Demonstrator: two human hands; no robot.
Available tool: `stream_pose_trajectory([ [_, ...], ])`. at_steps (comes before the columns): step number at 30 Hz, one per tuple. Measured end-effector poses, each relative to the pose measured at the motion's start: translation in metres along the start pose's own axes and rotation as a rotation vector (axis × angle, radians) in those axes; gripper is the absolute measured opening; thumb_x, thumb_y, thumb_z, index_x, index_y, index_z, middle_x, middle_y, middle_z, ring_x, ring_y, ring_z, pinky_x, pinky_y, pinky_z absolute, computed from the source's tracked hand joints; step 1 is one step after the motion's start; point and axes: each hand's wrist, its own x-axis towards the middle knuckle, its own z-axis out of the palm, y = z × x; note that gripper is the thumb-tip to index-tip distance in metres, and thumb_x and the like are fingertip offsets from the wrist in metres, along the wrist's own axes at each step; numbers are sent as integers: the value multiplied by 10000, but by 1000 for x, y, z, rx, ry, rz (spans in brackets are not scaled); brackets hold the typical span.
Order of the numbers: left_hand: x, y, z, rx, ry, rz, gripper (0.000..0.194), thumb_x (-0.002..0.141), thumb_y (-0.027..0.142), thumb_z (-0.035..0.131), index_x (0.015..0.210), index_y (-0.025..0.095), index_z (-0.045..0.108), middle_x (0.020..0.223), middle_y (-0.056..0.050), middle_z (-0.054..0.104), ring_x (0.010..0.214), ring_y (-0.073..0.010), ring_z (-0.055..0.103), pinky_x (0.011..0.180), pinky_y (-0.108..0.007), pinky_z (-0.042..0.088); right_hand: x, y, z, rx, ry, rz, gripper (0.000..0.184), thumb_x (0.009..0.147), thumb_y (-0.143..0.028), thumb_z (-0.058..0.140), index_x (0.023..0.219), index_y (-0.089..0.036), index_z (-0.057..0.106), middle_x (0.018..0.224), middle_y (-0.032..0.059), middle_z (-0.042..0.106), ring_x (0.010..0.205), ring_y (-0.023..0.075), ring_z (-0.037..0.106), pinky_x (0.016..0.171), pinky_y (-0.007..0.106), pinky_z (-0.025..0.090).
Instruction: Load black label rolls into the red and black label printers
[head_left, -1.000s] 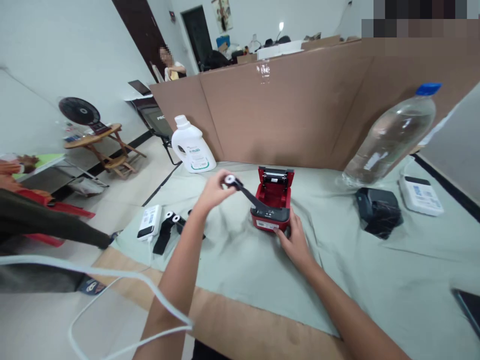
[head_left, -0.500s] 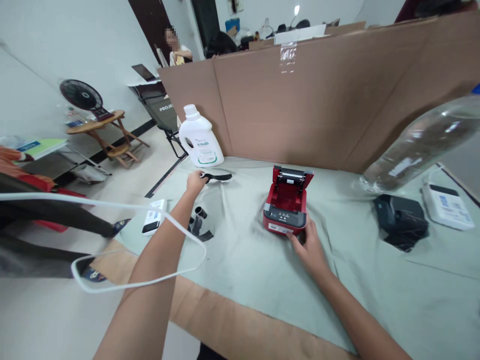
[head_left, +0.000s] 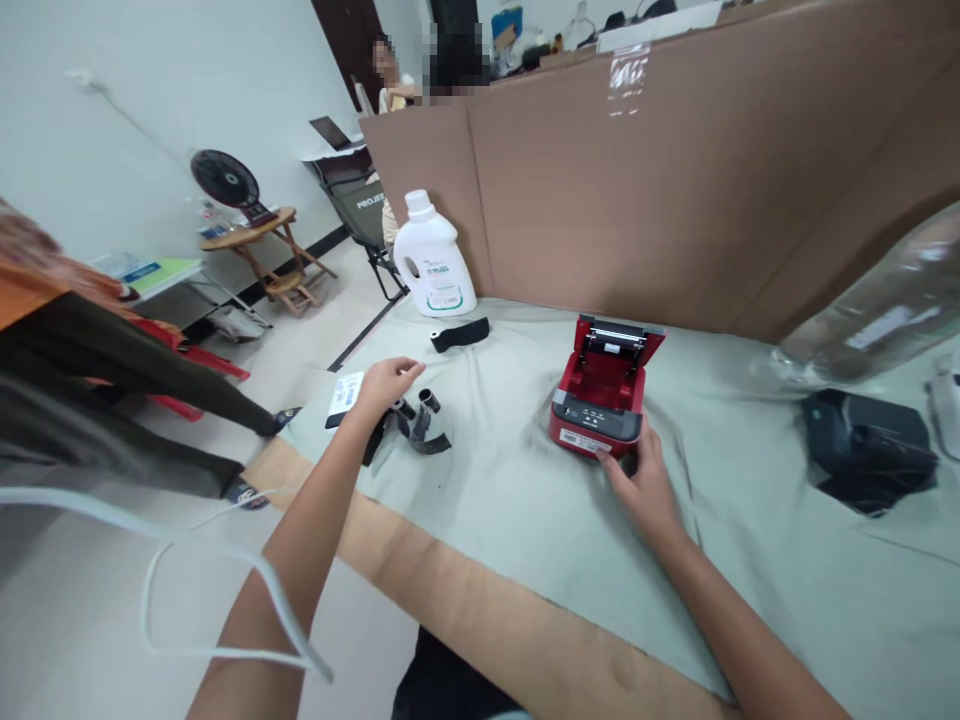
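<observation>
My right hand [head_left: 640, 478] grips the near right corner of a small red and black label printer [head_left: 596, 427], thumb at its front and fingers along its side. The printer's lid stands raised, and its red compartment shows nothing inside. My left hand [head_left: 386, 388] hovers with fingers stretched out, holding nothing. Beyond it lies a black strip [head_left: 461, 335] partly rolled round a white core. Several more black rolls and loose strips [head_left: 424, 430] lie beside my left wrist, partly hidden by it. A white device [head_left: 345, 393] with a black end sits left of that hand.
A white detergent jug [head_left: 435, 260] stands at the back left before a cardboard wall [head_left: 600, 190]. On the right are a dark plastic-wrapped object [head_left: 866, 445] and a large clear bottle [head_left: 877, 290]. A white cable [head_left: 225, 555] loops in front. A person [head_left: 135, 390] stands at left.
My left hand has let go of the black strip, which now lies on the cloth, and has drawn back toward me. My right hand stays on the printer. The view has shifted left.
</observation>
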Motion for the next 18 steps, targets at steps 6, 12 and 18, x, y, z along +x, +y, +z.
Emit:
stream_pose_trajectory([
  [6, -43, -45, -10, 155, 47, -103, 444, 886, 320, 506, 1236, 220, 761, 1181, -87, 767, 1088, -293, 693, 964, -371, 488, 1, -2, -1, -5, 2, -21, 814, 911, -528, 635, 1608, -219, 349, 1453, 171, 508, 1368, 350, 484, 1159, 548, 404],
  [12, -51, -65, -5, 170, 20, -158, 458, 859, 391, 632, 1293, 262, 709, 1281, -63, 736, 1153, -298, 681, 992, -379, 478, 1, -3, 0, 14, 3, 5, 843, 893, -531, 651, 1614, -228, 337, 1475, 180, 489, 1365, 356, 497, 1150, 564, 415],
  [18, -45, -66, 5, -10, 68, -188, 385, 804, 332, 688, 1169, 214, 718, 1047, -54, 779, 1015, -237, 718, 849, -291, 507, 1, -4, 0, 55, 10, 3, 854, 883, -511, 678, 1617, -234, 341, 1501, 180, 475, 1382, 343, 502, 1142, 543, 448],
])
